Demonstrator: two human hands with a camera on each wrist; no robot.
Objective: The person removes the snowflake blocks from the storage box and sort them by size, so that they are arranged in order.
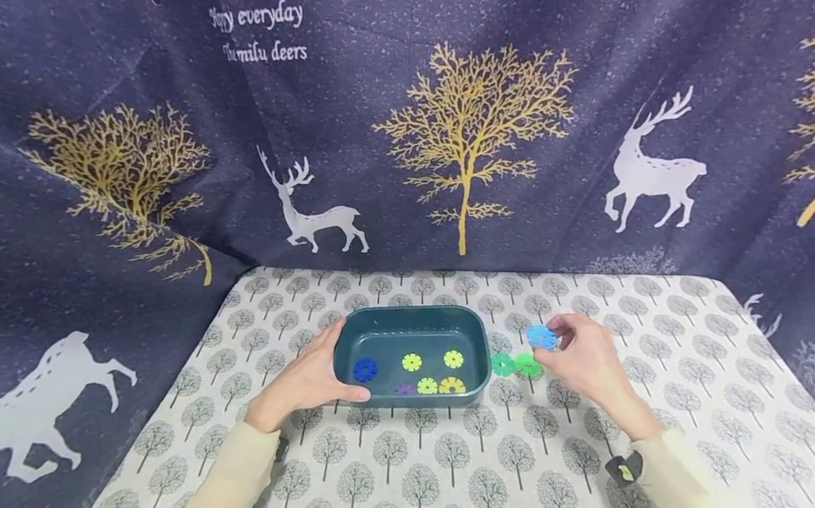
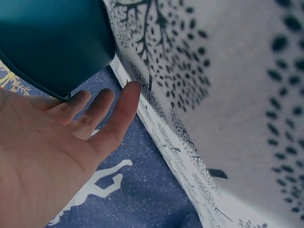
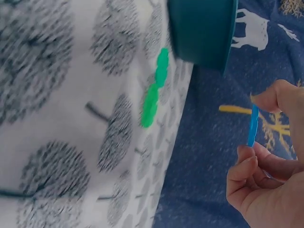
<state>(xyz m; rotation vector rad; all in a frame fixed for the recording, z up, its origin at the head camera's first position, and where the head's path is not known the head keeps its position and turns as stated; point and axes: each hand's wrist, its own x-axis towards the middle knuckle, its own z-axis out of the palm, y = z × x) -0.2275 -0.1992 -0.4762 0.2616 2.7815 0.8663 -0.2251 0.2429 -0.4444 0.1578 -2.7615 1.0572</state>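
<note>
In the head view, my left hand [image 1: 306, 377] rests against the left end of a dark teal basin [image 1: 415, 316], its thumb along the front rim. The left wrist view shows the fingers [image 2: 116, 121] of that hand loosely extended, close under the rim. My right hand [image 1: 585, 354] pinches a light blue notched plastic disc [image 1: 541, 336] between thumb and fingers, raised to the right of the basin. Seen from the right wrist, the blue disc [image 3: 253, 124] is edge-on. Two green notched discs, one teal-green [image 1: 502, 364] and one bright green [image 1: 529, 366], lie side by side below it.
Inside the basin are a dark blue disc [image 1: 365, 369], a purple disc [image 1: 405, 389], a golden-yellow disc [image 1: 452, 386] and several yellow-green discs [image 1: 412, 362]. A tree-print cloth [image 1: 428, 474] covers the table. Behind it hangs a dark blue curtain [image 1: 398, 203] with deer and trees.
</note>
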